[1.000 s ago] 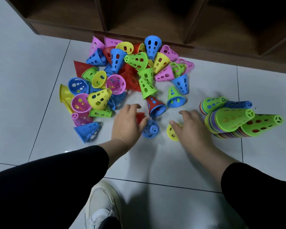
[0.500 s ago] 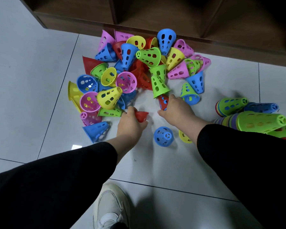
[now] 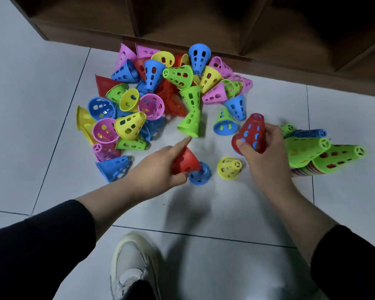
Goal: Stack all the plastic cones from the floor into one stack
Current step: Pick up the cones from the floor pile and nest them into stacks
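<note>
Right hand (image 3: 266, 148) grasped red cone (image 3: 252, 133) with blue cone nested inside, right of centre. Left hand (image 3: 160, 167) clutched second red cone (image 3: 185, 161), forefinger extended. Blue cone (image 3: 200, 174) and yellow cone (image 3: 228, 167) loose between hands. Judged early-to-middle: large pile (image 3: 160, 94) upper centre remained unstacked. Lying stacks (image 3: 325, 154) at right edge partly hidden behind right hand; count unclear.

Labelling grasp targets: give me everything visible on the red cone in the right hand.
The red perforated plastic cone is a tapered shell with rows of oblong holes and a flat closed narrow top. Blue shows through the holes, so a blue cone seems nested inside. It is lifted off the floor, narrow end up and tilted slightly. The right hand grips it, thumb across the lower front near the wide rim, fingers round the far side.
</note>
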{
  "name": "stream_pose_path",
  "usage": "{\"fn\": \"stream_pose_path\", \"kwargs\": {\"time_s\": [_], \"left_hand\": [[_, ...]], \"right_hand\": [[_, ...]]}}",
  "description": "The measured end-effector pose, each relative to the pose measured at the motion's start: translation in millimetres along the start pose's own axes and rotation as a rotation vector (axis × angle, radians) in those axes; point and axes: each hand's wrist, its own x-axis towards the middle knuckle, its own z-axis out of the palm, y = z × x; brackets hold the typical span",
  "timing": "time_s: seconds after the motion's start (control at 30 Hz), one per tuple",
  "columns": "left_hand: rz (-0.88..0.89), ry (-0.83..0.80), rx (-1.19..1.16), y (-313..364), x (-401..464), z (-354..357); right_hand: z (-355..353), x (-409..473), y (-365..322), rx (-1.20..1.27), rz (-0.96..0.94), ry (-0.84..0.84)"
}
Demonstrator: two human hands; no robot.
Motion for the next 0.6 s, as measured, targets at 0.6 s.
{"fn": "stream_pose_path", "kwargs": {"time_s": [0.6], "left_hand": [[0.061,-0.194,0.281,25.3,40.8,51.7]], "right_hand": [[12.7,-20.8,79.1,-0.418,-0.009,-0.264]]}}
